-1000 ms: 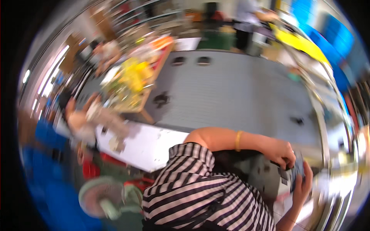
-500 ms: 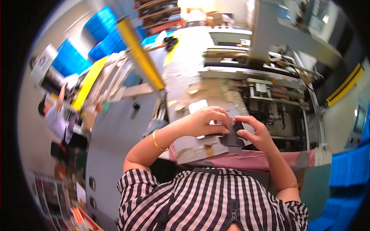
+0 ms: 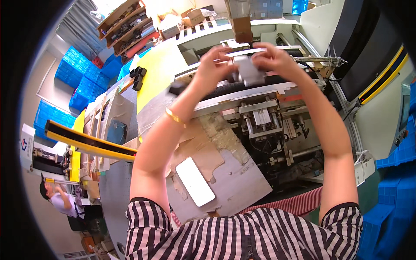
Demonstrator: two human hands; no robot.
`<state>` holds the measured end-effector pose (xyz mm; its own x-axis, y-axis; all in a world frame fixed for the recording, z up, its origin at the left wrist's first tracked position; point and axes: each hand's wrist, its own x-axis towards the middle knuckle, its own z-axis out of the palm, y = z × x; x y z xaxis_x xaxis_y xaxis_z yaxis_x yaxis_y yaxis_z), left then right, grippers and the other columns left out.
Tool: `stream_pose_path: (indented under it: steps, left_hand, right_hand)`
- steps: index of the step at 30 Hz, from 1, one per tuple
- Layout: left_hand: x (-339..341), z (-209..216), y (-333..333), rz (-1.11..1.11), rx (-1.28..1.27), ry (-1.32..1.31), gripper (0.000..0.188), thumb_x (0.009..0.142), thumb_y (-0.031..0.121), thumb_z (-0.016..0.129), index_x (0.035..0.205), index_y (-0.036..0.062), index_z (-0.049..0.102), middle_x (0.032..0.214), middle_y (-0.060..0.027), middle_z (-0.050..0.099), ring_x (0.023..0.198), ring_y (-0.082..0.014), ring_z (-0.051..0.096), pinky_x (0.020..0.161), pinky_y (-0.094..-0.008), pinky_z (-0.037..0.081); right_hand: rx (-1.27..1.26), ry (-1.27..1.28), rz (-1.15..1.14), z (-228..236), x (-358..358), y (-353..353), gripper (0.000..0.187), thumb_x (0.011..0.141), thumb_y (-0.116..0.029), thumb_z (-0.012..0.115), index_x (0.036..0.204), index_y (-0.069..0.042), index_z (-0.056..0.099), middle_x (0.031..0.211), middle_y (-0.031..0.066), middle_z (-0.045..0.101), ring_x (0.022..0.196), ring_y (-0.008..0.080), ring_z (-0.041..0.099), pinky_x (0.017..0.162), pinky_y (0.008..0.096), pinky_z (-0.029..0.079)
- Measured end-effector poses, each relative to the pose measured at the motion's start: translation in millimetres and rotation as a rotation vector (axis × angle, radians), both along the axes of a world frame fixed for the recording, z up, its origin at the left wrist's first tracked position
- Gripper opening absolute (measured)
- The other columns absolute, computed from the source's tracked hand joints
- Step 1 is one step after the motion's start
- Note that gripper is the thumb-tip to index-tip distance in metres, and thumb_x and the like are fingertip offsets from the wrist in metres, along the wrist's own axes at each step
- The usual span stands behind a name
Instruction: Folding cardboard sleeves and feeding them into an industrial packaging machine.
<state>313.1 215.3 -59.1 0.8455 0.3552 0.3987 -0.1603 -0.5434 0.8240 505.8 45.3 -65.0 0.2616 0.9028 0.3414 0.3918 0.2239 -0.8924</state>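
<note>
Left hand (image 3: 212, 70) and right hand (image 3: 278, 60) have gone from the near worktop (image 3: 247, 183) out over the machine (image 3: 261, 117), arms now stretched well away from the body. Between them is a grey piece (image 3: 250, 72), blurred by motion; half a second ago they held a darker piece low over the worktop. Each hand is clamped on it, the left by its left edge and the right by its right edge, thumb and fingers bent together. Its exact shape cannot be made out.

One white slab (image 3: 195, 181), partly covered by the left hand before, now lies fully bare on the worktop, well apart from both hands. Torn cardboard (image 3: 197, 145) is spread beside it.

Among the containers, blue crates (image 3: 82, 80) stand stacked at the far left, and more blue bins (image 3: 392, 193) at the lower right; what they hold cannot be seen. Tiers of the wooden rack (image 3: 123, 22) carry dark items too small to tell. Near it sits a cardboard box (image 3: 193, 17), its contents unclear.
</note>
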Motion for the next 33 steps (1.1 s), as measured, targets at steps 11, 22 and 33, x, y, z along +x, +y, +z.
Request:
stream_pose_path:
  steps: [11,22,33]
  left_hand:
    - [43,47,17,0.231,0.373,-0.145,0.093,0.069,0.044,0.086,0.144,0.0138,0.040,0.117,-0.0134,0.063,0.102,-0.0264,0.061,0.090,-0.0395,0.049]
    - [-425,-88,-59,0.636,0.012,0.085,0.025,0.086,0.018,0.071,0.109,0.0072,0.070,0.094,-0.0083,0.073,0.084,-0.0166,0.068,0.075,-0.0302,0.053]
    - [-962,-309,-321,2.387,-0.419,1.050,0.033,0.081,0.021,0.072,0.113,0.0131,0.067,0.101,-0.0152,0.069,0.098,-0.0298,0.065,0.091,-0.0405,0.050]
  right_hand:
    - [0.412,-0.310,-0.317,57,33,36,0.045,0.094,-0.023,0.062,0.136,-0.009,0.051,0.116,0.0099,0.066,0.104,0.0201,0.064,0.096,0.0350,0.047]
    - [-0.264,0.159,0.467,-77,-352,-122,0.020,0.090,-0.004,0.059,0.107,0.002,0.066,0.093,0.0098,0.072,0.089,0.0172,0.067,0.082,0.0294,0.051]
    - [-0.617,0.035,1.044,-65,-592,-52,0.027,0.091,-0.004,0.057,0.117,0.002,0.063,0.105,0.0121,0.070,0.099,0.0170,0.065,0.089,0.0297,0.049]
